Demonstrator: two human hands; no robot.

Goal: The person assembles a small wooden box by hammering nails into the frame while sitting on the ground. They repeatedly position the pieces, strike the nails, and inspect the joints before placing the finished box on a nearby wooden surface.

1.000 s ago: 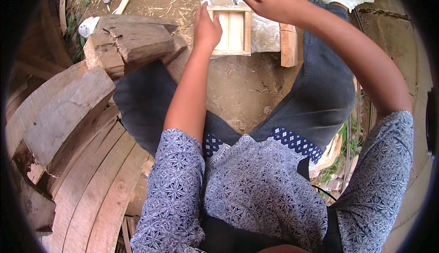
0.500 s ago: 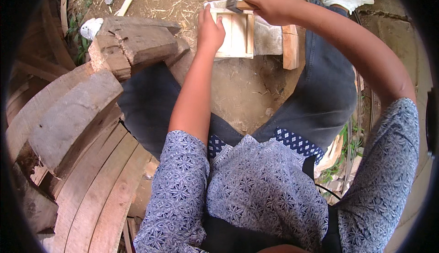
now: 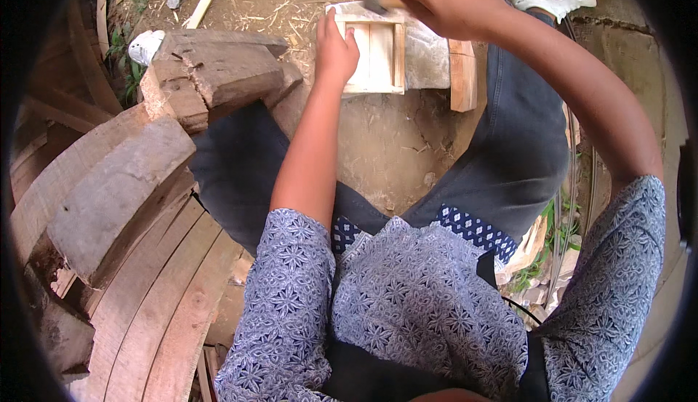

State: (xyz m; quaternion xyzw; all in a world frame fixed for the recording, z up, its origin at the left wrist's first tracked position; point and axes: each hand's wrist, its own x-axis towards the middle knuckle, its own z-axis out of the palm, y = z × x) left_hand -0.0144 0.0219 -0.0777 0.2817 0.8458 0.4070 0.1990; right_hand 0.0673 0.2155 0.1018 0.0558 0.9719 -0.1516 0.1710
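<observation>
Over dirt ground [image 3: 385, 147], the left hand [image 3: 339, 53] grips a wooden tray [image 3: 399, 57], left of the right hand [image 3: 454, 9] clenching a hammer [image 3: 381, 1].

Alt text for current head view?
Left hand grips the left side of a shallow rectangular pale wooden frame; right hand holds a blurred, dark-headed hammer near its far edge. Cut brown timber lies at left.

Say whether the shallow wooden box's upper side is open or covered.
Open: the shallow wooden box shows pale inner boards between raised rims, with no lid over them.
</observation>
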